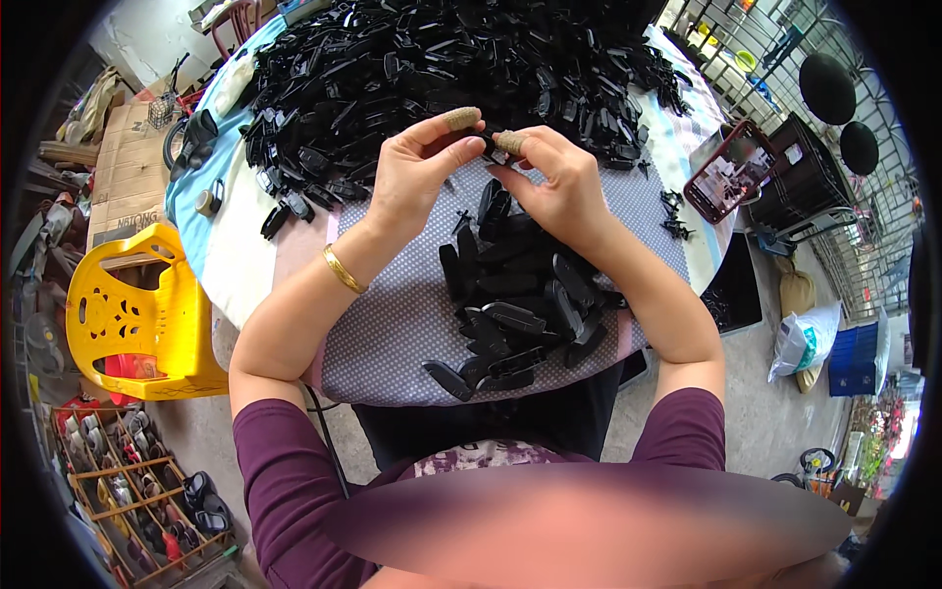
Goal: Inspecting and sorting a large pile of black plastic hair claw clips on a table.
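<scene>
Small black plastic part point(486, 140), far of the near pile of finished pieces point(515, 304), we pinch between left hand point(417, 167) and right hand point(554, 182), taped fingertips point(461, 119) closed on it, apparently for protection.

A phone point(731, 170) with a lit screen and dark red case lies tilted at the worktop's point(245, 265) right edge. Brown cardboard boxes point(123, 172) stand left. A white sack point(805, 339) sits on the floor right.
</scene>
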The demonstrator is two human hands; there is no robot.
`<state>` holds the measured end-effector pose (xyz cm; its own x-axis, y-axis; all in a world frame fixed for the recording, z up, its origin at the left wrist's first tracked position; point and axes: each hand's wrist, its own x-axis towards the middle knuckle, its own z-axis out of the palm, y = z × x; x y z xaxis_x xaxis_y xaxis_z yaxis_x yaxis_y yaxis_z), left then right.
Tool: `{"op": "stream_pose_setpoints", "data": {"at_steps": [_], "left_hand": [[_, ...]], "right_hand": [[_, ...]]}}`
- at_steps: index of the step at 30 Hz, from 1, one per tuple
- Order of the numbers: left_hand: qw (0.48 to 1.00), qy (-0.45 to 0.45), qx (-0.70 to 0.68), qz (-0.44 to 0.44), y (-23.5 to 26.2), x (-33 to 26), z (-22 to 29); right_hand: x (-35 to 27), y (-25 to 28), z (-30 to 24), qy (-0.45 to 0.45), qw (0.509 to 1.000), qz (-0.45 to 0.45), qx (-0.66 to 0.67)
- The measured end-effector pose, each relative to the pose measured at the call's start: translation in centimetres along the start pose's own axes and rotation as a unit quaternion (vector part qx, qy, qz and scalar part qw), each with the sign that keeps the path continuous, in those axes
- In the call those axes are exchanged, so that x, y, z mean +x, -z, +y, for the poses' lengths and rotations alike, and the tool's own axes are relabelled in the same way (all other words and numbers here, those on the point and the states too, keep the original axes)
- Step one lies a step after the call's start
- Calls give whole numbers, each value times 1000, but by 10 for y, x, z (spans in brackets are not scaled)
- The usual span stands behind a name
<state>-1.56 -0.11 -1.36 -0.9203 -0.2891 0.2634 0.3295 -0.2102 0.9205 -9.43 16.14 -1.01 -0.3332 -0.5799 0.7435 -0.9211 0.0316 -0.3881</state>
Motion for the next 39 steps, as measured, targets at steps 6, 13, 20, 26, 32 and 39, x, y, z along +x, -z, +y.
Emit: {"op": "stream_pose_setpoints", "data": {"at_steps": [6, 13, 20, 26, 32, 39], "left_hand": [[998, -46, 4, -43, 2, 1, 7], [987, -80, 100, -93, -3, -2, 23], [857, -274, 391, -192, -19, -24, 35], [719, -377, 456, -364, -36, -45, 22], [683, -311, 640, -166, 15, -4, 22], [629, -222, 729, -156, 52, 22, 16]], "right_hand": [[4, -2, 5, -220, 930, -165, 246], [0, 4, -5, -129, 980, -121, 93], [44, 51, 50, -208, 915, -221, 266], [57, 25, 186, -233, 926, 12, -296], [59, 11, 197, -237, 917, 37, -318], [58, 21, 120, -274, 959, 19, 74]]}}
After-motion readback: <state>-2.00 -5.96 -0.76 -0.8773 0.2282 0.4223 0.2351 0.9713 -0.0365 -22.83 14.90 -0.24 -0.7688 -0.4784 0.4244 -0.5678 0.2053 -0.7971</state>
